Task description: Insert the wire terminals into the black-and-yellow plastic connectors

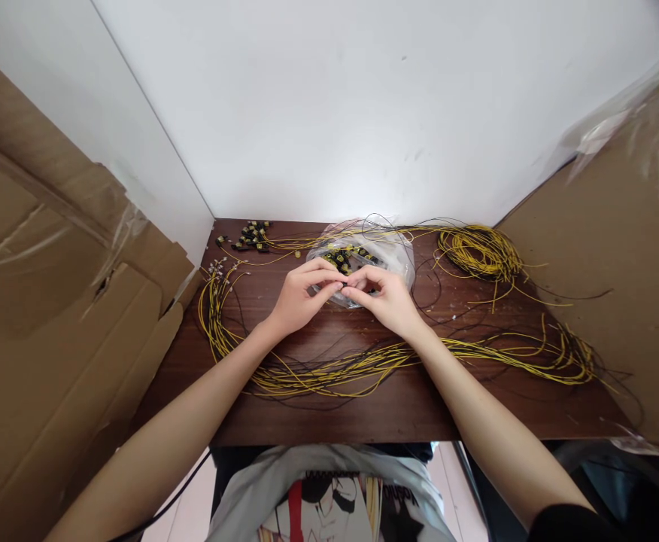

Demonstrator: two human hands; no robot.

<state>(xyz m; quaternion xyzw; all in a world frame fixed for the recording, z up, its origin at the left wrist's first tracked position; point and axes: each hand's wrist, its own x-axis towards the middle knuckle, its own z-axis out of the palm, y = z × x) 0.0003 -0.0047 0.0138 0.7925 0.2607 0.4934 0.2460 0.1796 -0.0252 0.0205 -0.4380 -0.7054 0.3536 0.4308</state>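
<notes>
First: State of the grip?

Second: From where I stand, the left hand (pixel 305 297) and right hand (pixel 383 297) meet, pinched together on a small dark part (pixel 344 284). It is mostly covered; I cannot tell its shape.

First: Location?

Second: Over the near side of a clear plastic bag (pixel 402 263), which lies toward the middle of the far edge of the desk (pixel 329 429).

First: Principal risk?

Second: Loss of the part. The hold is small, so a slip could drop it among the black-and-yellow pieces (pixel 338 260) in the bag, where it would be hard to pick out.

First: Secondary risks?

Second: Snagging. A wire bundle (pixel 318 380) runs along the near edge, beneath the forearms; an arm drawn back low could drag and tangle it. Also, loose wires cross the bag from the side of the coil (pixel 479 252), near the far right corner. A tug there could shift the bag and spill its contents.
</notes>
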